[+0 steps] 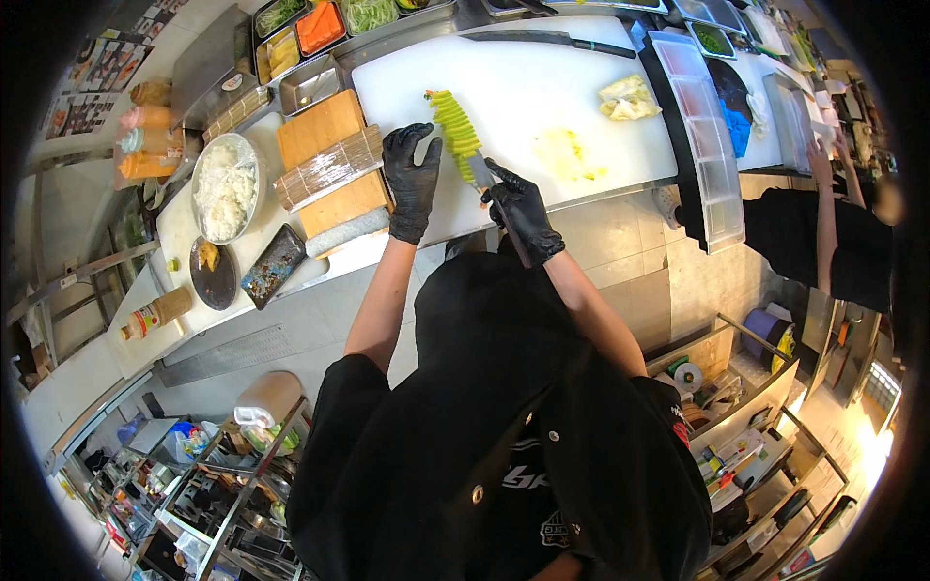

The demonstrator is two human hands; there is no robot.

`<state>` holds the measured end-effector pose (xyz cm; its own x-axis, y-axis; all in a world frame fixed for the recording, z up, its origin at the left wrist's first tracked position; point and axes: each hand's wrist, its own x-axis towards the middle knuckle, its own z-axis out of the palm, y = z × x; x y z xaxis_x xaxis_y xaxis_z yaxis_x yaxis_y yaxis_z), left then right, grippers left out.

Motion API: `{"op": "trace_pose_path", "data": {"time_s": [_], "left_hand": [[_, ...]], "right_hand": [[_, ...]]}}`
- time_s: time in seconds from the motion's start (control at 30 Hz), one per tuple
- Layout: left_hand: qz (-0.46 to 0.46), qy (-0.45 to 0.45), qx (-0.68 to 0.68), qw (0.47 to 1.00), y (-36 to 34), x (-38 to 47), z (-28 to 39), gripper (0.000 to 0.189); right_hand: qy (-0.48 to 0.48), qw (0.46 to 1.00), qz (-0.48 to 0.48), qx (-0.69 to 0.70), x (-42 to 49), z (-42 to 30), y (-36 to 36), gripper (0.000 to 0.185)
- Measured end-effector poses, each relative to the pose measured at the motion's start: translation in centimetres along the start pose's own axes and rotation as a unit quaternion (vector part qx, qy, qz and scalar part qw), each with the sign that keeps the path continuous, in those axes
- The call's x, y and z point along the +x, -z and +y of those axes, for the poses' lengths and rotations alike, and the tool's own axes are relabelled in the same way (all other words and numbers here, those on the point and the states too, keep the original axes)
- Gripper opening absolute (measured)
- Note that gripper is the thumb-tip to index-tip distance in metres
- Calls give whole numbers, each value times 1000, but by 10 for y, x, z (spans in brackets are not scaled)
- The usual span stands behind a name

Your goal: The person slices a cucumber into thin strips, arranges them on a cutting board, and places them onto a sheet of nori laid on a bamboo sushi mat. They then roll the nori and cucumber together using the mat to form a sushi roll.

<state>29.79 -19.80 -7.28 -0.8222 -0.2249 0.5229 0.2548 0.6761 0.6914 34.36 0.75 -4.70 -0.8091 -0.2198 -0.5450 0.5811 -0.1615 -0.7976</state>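
Observation:
A sushi roll topped with fanned avocado slices (456,131) lies lengthwise on the white cutting board (508,80). My right hand (522,210), in a black glove, grips a knife (480,171) by its handle. The knife's blade lies against the near part of the avocado slices; whether it is under them or on top, I cannot tell. My left hand (411,181), also gloved in black, is just left of the roll with thumb and fingers apart and nothing between them. Beside it, a bamboo rolling mat (330,168) rests across a wooden board (320,127).
A long knife (519,36) lies at the board's far edge. Crumpled plastic film (629,98) and a yellow-green smear (570,155) are on the right. A rice bowl (227,187) stands left; a clear compartment box (697,138) borders the right. Another person (814,232) works farther right.

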Motion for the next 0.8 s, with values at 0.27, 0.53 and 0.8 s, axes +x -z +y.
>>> {"op": "trace_pose_path", "data": {"time_s": [0.27,0.53,0.8], "left_hand": [[-56,-23,-6,998,-9,28,-22,33],[-131,-27,-1,991,-20,36,-26,31],[-147,-38,18,988,-22,42,-30,28]], "right_hand": [[-16,1000,15,9,2,1,-6,51],[-23,999,31,0,3,-1,-9,51],[-19,999,19,-21,1,-4,-7,50]]}}
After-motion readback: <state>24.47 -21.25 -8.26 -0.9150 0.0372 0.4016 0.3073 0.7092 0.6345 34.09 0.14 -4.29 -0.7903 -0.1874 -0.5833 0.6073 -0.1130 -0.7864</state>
